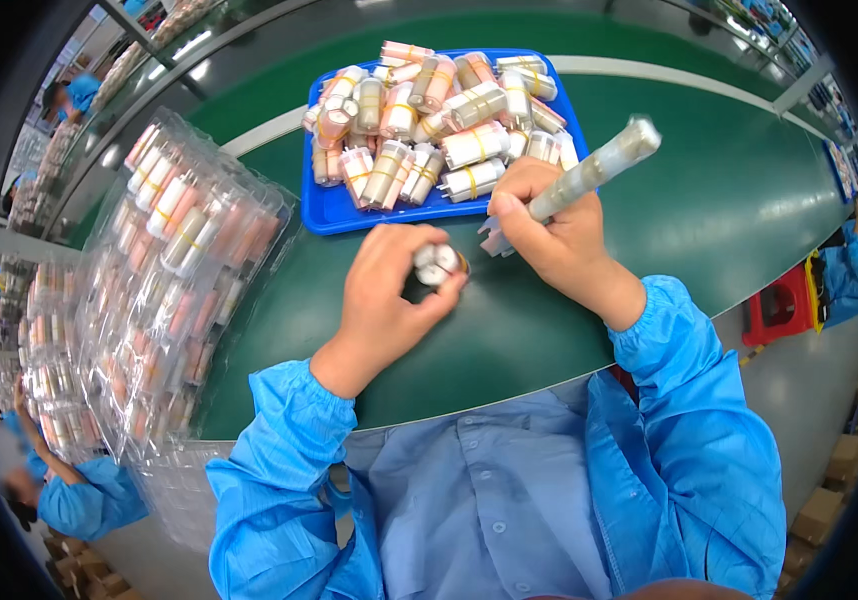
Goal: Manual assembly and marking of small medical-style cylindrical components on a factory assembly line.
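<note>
In front of the blue tray (341,218), the left hand (381,290) grips a bundle of short cylinders (436,264). At the tray's near right corner, the right hand (564,238) clasps a long pale tube (604,168).

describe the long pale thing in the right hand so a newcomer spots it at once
On the green table, find the blue tray heaped with short bundles. At its near right corner, the right hand grips a pale, cloudy tube that slants up to the right. It looks far longer than any of the bundles.
</note>
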Motion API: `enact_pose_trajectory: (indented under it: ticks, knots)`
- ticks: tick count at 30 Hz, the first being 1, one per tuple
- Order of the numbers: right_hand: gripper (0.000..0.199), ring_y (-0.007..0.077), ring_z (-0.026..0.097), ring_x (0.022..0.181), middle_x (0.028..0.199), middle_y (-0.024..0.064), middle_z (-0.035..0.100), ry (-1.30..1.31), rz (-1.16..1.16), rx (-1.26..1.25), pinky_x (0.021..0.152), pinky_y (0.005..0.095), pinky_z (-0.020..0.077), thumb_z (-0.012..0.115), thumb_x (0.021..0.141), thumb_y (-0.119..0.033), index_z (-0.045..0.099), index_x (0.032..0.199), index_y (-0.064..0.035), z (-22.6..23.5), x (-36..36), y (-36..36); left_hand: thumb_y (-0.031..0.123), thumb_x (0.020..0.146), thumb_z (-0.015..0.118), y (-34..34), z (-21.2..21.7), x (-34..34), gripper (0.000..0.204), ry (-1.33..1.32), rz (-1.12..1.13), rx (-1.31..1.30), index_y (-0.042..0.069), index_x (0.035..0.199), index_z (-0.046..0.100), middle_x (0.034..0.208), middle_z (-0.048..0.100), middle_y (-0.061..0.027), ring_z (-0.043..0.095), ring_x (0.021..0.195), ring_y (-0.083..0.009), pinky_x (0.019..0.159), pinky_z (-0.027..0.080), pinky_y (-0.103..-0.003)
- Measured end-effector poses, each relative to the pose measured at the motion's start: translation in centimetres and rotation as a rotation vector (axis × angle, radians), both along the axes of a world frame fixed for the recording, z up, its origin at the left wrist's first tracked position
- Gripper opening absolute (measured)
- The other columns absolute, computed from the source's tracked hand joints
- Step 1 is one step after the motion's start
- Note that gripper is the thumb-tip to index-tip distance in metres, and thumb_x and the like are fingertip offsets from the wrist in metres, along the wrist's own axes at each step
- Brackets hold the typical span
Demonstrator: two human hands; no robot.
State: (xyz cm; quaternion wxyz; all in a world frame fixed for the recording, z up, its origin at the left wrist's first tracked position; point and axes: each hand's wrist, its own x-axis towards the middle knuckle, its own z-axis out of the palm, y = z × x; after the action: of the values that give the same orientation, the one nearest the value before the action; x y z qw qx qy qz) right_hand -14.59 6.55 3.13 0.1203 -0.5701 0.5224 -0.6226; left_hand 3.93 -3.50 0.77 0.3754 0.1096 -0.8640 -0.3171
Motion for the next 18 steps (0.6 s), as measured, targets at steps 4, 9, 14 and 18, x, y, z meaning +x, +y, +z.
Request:
enact_pose_trajectory:
  ticks: [4,9,14,18]
  knots:
    - [0.012,0.0137,0.057,0.063,0.073,0.0056,0.062,0.04,-0.01,0.002,0.06,0.0318,0.0439,0.067,0.091,-0.008,0.063,0.082,-0.0022,-0.1,-0.4,0.1,0.006,0.072,0.085,0.0,-0.2,-0.3,0.039,-0.124,-0.101,-0.025,0.005,0.105,0.064,0.096,0.066,-0.0095,0.062,0.087,-0.0304,0.078,0.051,-0.04]
    - [0.011,0.0161,0.056,0.061,0.073,0.0071,0.062,0.081,0.06,0.041,0.056,0.0323,0.0431,0.071,0.089,-0.009,0.064,0.084,-0.0026,-1.2,0.4,0.1,0.008,0.072,0.085,0.3,-0.4,-0.3,0.045,-0.113,-0.088,-0.013,0.004,0.11,0.06,0.096,0.063,-0.0107,0.06,0.088,-0.0315,0.077,0.051,-0.041]
    - [0.013,0.0187,0.06,0.061,0.073,0.008,0.063,0.116,0.027,0.106,0.055,0.0337,0.0462,0.073,0.088,-0.012,0.064,0.084,-0.0026,-1.2,0.9,0.1,0.009,0.072,0.088,0.8,-1.0,0.1,0.048,-0.138,-0.021,0.117,0.004,0.11,0.059,0.096,0.061,-0.0098,0.061,0.086,-0.0243,0.074,0.052,-0.036]
    - [0.014,0.0196,0.059,0.063,0.073,0.0077,0.062,0.129,0.013,0.204,0.057,0.0347,0.0455,0.072,0.088,-0.012,0.064,0.082,-0.0032,-0.7,1.4,0.2,0.01,0.072,0.088,1.0,-1.1,0.1,0.048,-0.127,0.008,0.087,0.004,0.109,0.059,0.095,0.06,-0.0098,0.062,0.085,-0.0244,0.073,0.052,-0.036]
